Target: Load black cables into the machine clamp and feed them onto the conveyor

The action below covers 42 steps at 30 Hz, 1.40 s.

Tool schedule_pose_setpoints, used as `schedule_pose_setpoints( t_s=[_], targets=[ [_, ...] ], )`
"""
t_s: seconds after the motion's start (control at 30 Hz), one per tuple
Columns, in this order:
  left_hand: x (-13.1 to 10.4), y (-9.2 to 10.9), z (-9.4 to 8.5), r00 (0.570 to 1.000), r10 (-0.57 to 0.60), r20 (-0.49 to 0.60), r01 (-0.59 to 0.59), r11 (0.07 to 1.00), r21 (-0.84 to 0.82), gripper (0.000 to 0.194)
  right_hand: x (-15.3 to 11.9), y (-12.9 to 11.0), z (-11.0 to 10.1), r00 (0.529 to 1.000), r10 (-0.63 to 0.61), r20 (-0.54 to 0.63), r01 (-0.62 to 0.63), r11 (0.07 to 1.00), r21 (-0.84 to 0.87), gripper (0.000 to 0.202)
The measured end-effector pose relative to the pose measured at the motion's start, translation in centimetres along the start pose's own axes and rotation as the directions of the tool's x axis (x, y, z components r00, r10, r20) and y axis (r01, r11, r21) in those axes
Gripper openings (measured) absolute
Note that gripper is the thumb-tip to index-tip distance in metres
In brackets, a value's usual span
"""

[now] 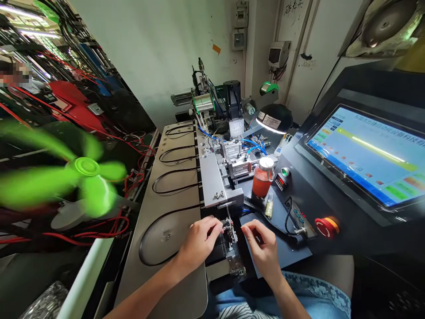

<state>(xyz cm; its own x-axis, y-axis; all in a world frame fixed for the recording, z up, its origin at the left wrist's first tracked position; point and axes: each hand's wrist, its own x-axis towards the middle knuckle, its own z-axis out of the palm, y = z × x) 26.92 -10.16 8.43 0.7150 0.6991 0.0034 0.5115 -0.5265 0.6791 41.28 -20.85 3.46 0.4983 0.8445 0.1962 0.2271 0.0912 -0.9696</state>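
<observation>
My left hand (201, 239) reaches over the near end of the machine, thumb and forefinger pinched together at the left side of a small metal fixture (230, 232). Whatever sits between those fingertips is hidden or too small to name. Just right of the same fixture, my right hand (262, 248) is curled with thumb and forefinger pressed together, apart from the metal. Anything in that pinch is too small to make out. A looped black cable (141, 246) lies on the metal table beside my left hand. More black cable loops (159, 159) lie farther back, their ends at the machine's rail (212, 177).
A spinning green fan (86, 166) stands at left. Right of the rail are an orange-red bottle (263, 179), a small vial (269, 207), a lit lamp (274, 118), a red emergency-stop button (327, 227) and a touchscreen (368, 150). A wire spool (203, 103) sits behind.
</observation>
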Motion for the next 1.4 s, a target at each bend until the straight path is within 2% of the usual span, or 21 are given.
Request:
schedule_pose_setpoints(
  t_s=[0.43,0.83,0.93,1.03,1.13,1.2,1.3,1.4],
  targets=[
    [0.6,-0.2,0.7,0.999,-0.047,0.022,0.043,0.984,0.174,0.033,0.5,1.4,0.4,0.999,0.035,0.017,-0.035,0.999,-0.031,0.027],
    [0.9,-0.2,1.1,0.999,-0.047,0.022,0.04,0.962,0.27,0.029,2.9,2.2,2.5,0.985,-0.047,0.169,0.058,0.997,-0.059,0.031],
    [0.7,-0.3,1.2,1.0,-0.003,0.013,-0.001,0.947,0.321,0.029,3.1,2.8,2.7,0.984,-0.055,0.169,0.057,0.998,-0.009,0.029],
    [0.1,-0.6,1.4,0.993,0.101,-0.064,-0.07,0.926,0.371,0.023,3.2,4.0,2.4,0.994,-0.024,0.108,0.024,1.0,0.01,0.03],
    [-0.4,-1.0,1.6,0.968,0.223,-0.112,-0.174,0.924,0.34,0.017,3.3,4.7,1.7,0.998,0.008,0.058,-0.007,1.0,-0.004,0.032],
    [-0.5,-1.1,1.7,0.957,0.269,-0.107,-0.226,0.925,0.304,0.017,3.1,4.5,1.3,0.997,0.009,0.081,-0.008,1.0,-0.007,0.033],
    [-0.4,-1.3,1.6,0.955,0.276,-0.11,-0.243,0.938,0.248,0.017,2.9,3.4,1.0,0.993,0.0,0.119,0.001,1.0,-0.013,0.033],
    [-0.3,-1.2,1.2,0.963,0.245,-0.115,-0.223,0.96,0.17,0.016,2.6,2.6,0.8,0.995,0.015,0.099,-0.014,1.0,-0.01,0.032]
  ],
)
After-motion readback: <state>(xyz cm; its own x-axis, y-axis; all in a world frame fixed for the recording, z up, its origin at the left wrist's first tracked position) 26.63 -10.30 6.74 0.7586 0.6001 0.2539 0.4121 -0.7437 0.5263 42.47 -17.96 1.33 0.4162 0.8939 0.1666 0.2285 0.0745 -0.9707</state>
